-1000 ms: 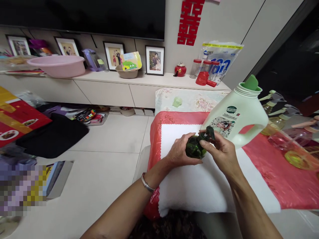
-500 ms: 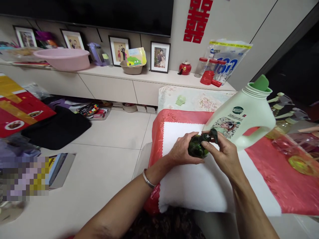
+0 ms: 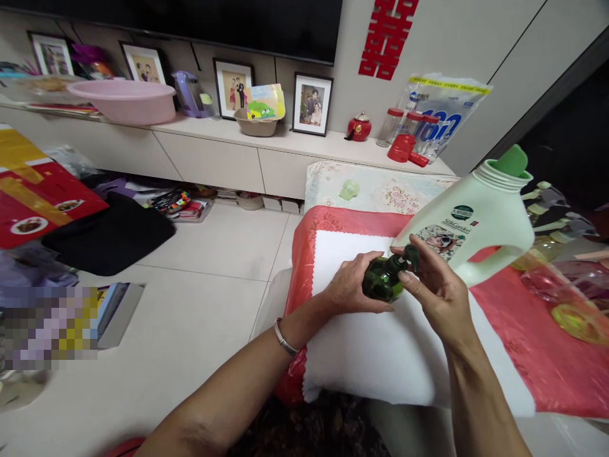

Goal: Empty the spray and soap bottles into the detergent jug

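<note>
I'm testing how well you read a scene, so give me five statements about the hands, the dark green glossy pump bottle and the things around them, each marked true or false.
1. The left hand holds the dark green glossy pump bottle. True.
2. The right hand lies flat on the white cloth. False: it is raised, at the dark pump head.
3. A green piece sits in the mouth of the large pale green plastic jug. True.
4. The silver bracelet is on the right wrist. False: it is on the left.
5. The round red lidded jar stands on the ledge. True.

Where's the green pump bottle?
Head view, just right of centre: the pump bottle is in the left hand, right hand at its pump, near the jug.
</note>
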The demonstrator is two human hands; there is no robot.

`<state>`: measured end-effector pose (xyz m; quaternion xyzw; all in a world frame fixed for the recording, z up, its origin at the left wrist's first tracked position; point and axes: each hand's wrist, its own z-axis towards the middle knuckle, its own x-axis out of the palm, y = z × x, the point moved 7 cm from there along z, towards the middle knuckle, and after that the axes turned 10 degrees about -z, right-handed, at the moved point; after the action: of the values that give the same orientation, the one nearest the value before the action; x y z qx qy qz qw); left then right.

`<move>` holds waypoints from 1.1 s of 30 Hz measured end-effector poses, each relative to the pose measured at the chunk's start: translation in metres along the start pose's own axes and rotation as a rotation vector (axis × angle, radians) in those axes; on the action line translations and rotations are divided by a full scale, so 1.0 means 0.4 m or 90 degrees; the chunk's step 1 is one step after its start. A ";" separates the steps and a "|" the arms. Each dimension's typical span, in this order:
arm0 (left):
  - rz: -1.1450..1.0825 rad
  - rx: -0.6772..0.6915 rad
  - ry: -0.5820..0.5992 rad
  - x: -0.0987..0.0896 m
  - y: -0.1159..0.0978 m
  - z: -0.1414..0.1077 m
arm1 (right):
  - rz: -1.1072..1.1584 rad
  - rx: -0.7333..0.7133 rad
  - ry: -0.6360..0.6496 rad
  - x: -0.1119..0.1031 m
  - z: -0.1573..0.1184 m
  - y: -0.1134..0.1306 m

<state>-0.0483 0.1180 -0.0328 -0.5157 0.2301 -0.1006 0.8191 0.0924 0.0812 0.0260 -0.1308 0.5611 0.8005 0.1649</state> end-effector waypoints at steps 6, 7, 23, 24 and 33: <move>-0.012 0.005 0.003 -0.001 -0.004 -0.001 | -0.010 0.003 -0.027 0.004 0.004 -0.010; -0.009 0.004 0.001 -0.001 -0.003 -0.001 | -0.021 0.007 -0.036 0.003 0.005 -0.014; 0.001 0.010 -0.001 -0.001 -0.001 0.000 | 0.015 -0.030 -0.026 0.017 0.012 -0.013; 0.004 0.007 -0.002 -0.001 0.000 -0.001 | 0.003 -0.032 -0.040 0.015 0.014 -0.015; -0.005 0.006 -0.002 -0.002 -0.002 -0.001 | 0.057 -0.046 0.019 0.019 0.005 -0.005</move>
<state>-0.0490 0.1178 -0.0322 -0.5127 0.2265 -0.1039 0.8216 0.0863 0.0847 0.0220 -0.1233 0.5392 0.8249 0.1162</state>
